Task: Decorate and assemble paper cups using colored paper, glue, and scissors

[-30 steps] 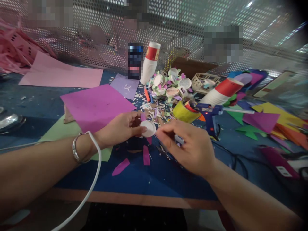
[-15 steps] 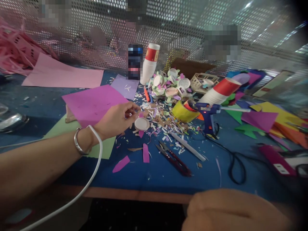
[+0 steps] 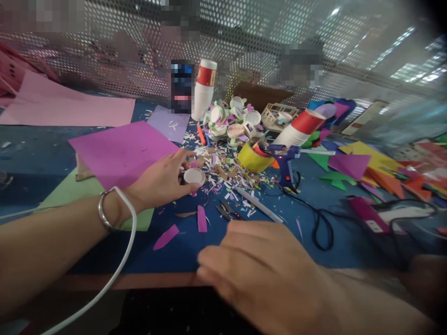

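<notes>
My left hand point(image 3: 164, 179) reaches over the table with thumb and fingers apart around a small white paper-cup base point(image 3: 194, 177) with pink tabs. The thumb touches or nearly touches its near edge; the base lies on the table. My right hand point(image 3: 258, 265) is closed, fingers curled under, above the table's front edge; anything inside it is hidden. Just beyond it lie thread snips point(image 3: 228, 210), their handles covered by the hand. Two pink paper strips point(image 3: 201, 218) rest between the hands. Under my left wrist lie magenta point(image 3: 122, 149) and light green paper point(image 3: 66, 188).
Paper scraps point(image 3: 220, 163) litter the middle. Behind are a pile of tabbed cup bases point(image 3: 235, 130) and a cup stack point(image 3: 204, 88). A blue glue gun point(image 3: 286, 163) stands beside a yellow tape roll point(image 3: 254, 158), its black cord trailing right. A white cable point(image 3: 132, 237) crosses my left wrist.
My right hand has come up and left, now covering the snips' handles. My left thumb has come round to the near side of the cup base. The view has swung right.
</notes>
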Available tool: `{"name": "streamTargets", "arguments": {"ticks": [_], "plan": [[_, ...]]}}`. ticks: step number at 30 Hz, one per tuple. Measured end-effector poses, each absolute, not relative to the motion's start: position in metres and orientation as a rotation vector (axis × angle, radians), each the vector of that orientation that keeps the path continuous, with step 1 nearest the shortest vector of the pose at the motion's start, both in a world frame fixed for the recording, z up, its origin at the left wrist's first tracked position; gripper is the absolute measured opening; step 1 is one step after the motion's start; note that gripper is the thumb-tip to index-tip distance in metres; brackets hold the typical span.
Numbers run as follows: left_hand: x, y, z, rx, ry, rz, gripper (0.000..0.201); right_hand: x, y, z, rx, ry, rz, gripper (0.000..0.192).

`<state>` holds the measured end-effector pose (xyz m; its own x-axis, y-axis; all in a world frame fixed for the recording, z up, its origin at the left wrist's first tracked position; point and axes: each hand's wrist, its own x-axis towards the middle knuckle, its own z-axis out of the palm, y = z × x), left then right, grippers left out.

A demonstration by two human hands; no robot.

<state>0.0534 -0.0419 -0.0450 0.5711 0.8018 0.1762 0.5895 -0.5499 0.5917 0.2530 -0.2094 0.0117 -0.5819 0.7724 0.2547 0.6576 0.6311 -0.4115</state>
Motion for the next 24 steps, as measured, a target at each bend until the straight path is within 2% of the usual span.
{"name": "streamTargets", "arguments": {"ticks": [4,9,14,17,21,24], "plan": [[0.052,-0.048,-0.035,2.327,1.082,0.728,0.064,0.297,-0.207,0.004,-1.284,-2.437,0.027,0.013],[0.049,-0.052,-0.026,2.42,1.09,0.751,0.057,0.36,-0.225,-0.031,-1.686,-2.282,-0.007,0.017],[0.045,-0.059,-0.02,2.639,1.15,0.571,0.048,0.389,-0.224,-0.05,-1.736,-2.189,0.033,0.018],[0.044,-0.07,-0.017,2.687,1.18,0.442,0.053,0.395,-0.215,-0.053,-1.718,-2.171,-0.034,0.018],[0.041,-0.075,-0.017,2.627,1.117,0.337,0.076,0.39,-0.205,-0.05,-1.651,-2.206,-0.093,0.016],[0.034,-0.061,-0.015,2.572,1.083,0.379,0.076,0.376,-0.195,-0.039,-1.577,-2.259,-0.091,0.016]]}}
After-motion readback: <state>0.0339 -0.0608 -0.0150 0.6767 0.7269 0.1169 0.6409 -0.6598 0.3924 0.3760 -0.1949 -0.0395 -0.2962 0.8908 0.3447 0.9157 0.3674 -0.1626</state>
